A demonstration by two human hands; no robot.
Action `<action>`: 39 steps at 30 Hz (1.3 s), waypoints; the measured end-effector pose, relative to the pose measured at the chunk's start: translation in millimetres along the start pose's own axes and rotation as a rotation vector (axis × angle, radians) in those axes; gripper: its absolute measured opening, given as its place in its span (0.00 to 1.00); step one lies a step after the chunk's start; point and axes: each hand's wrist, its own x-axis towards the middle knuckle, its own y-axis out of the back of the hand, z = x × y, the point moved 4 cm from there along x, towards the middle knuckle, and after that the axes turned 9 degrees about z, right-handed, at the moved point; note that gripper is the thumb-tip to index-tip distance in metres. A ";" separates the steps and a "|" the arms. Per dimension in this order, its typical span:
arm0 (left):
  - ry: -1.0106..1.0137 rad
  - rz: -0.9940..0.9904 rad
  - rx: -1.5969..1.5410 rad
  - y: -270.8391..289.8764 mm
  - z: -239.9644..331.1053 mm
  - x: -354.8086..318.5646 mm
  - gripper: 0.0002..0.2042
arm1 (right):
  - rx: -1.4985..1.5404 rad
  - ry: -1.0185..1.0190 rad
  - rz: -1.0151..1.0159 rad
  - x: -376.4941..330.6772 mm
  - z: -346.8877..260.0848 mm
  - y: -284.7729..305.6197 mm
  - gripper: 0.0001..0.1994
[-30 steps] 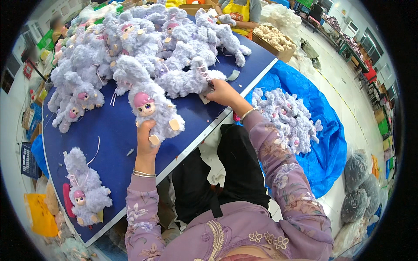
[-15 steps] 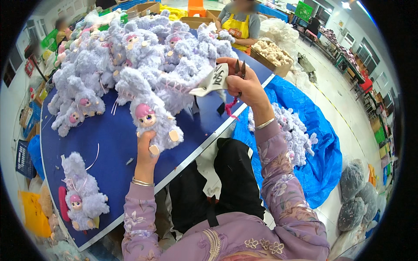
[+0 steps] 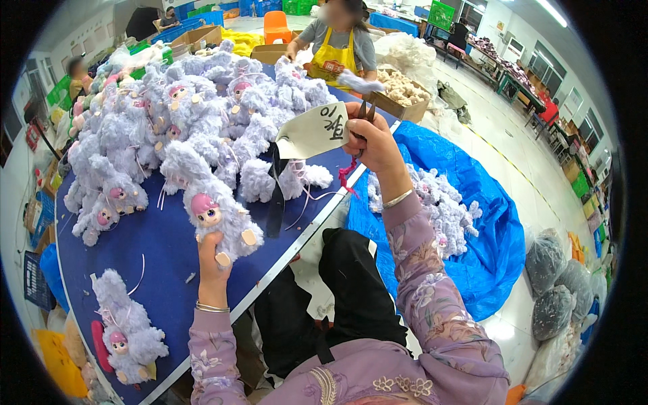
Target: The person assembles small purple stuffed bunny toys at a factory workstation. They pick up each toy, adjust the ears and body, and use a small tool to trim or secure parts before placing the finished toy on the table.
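Observation:
My left hand is closed round the lower body of a lilac plush doll with a pink-topped face, held over the blue table. In my right hand are dark metal thread snips, blades pointing up, with a pink cord hanging below. The same hand pinches a white label with handwriting in black. Below that label hangs a black strip. Another lilac plush with loose ribbons lies on the table nearby. A separate doll lies at the near left beside a dark pink object.
A large heap of lilac dolls covers the table's far side. On the right, a blue sheet on the floor holds more plush. Across the table stands a co-worker in a yellow apron, beside a box of beige pieces.
The label has turned flatter and moved left, showing more of its face. The black strip hangs in fuller view. The co-worker's arms have spread, with a blurred lilac piece by one hand.

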 end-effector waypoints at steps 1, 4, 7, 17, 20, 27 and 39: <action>0.005 -0.006 -0.001 0.8 -0.7 0.1 0.21 | 0.015 -0.006 0.010 -1.1 -0.7 0.6 0.12; 0.009 -0.008 -0.012 0.2 -0.8 -0.1 0.21 | 0.050 0.006 0.004 0.5 -0.8 4.5 0.11; 0.006 -0.020 -0.017 -1.0 0.0 -1.0 0.22 | 0.001 0.041 0.098 5.3 -3.5 9.2 0.10; -0.006 -0.007 0.024 7.7 -1.8 0.5 0.16 | -1.480 0.173 0.518 20.4 54.5 139.7 0.34; 0.023 -0.025 -0.001 9.2 -5.0 -0.2 0.16 | -1.258 0.027 0.353 -20.9 75.5 127.4 0.21; 0.018 0.032 0.055 -3.3 -3.8 -4.7 0.18 | -0.915 -0.009 0.168 -100.4 115.7 42.0 0.10; 0.004 0.024 0.065 2.2 -5.1 -1.3 0.19 | -1.486 0.279 0.364 -27.4 107.1 66.9 0.14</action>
